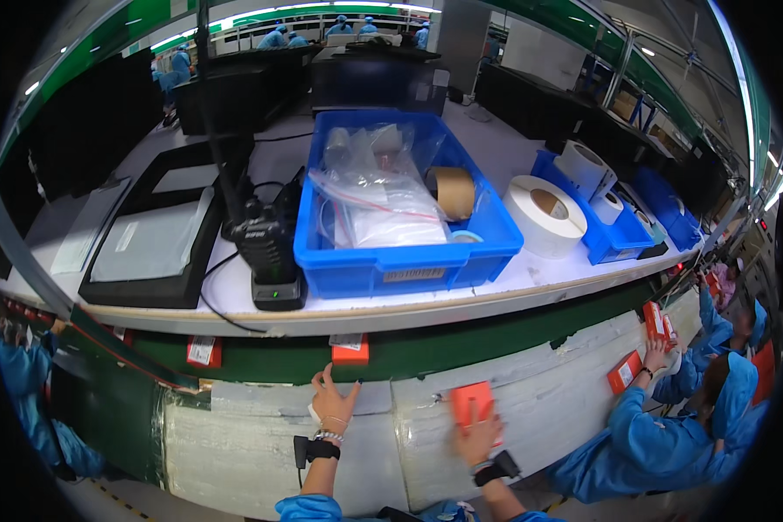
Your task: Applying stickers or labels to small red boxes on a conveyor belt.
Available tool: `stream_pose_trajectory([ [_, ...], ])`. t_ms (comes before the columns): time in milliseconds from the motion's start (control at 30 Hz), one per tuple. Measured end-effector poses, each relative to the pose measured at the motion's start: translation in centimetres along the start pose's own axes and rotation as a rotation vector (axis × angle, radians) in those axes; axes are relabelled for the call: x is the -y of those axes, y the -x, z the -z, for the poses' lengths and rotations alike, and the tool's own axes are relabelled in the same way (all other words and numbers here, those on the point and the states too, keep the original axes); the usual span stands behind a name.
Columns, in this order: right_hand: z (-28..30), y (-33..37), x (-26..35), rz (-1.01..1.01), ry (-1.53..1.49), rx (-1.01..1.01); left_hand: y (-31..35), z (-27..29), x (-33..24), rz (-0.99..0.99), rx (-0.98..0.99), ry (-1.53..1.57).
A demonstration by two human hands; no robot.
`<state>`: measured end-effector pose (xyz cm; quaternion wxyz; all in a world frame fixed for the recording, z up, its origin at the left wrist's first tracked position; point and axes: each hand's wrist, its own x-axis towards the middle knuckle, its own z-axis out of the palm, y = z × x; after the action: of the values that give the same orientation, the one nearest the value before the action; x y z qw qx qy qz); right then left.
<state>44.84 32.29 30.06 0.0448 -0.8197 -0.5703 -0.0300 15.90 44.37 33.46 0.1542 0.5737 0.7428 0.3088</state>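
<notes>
Left hand [332, 407] spread wide near red box [350, 351], right hand [478, 442] over another box [467, 395], grip unclear

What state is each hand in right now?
Left hand: open, near a red box.
Right hand: on another red box; blurred, so whether it grips cannot be told.

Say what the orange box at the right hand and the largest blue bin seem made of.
Orange box: probably thin card, judging by its flat, straight-edged face; blur hides the finish. Blue bin: likely moulded plastic, semi-gloss, by its sheen and rounded corners.
</notes>
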Motion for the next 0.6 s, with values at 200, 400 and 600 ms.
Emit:
stream_pose_trajectory([
  [200,4.4,-2.0,-3.7,-0.089,-0.119,-0.109,-4.0,-6.9,-1.4,0.007,-0.057,-0.071],
  [400,0.6,0.9,-2.4,0.023,-0.273,0.009,-4.6,-10.2,-0.7,-0.019,-0.055,-0.089],
  [600,1.2,1.2,1.4,0.130,-0.384,0.094,-4.7,-9.3,-2.5,0.049,-0.036,-0.061],
])
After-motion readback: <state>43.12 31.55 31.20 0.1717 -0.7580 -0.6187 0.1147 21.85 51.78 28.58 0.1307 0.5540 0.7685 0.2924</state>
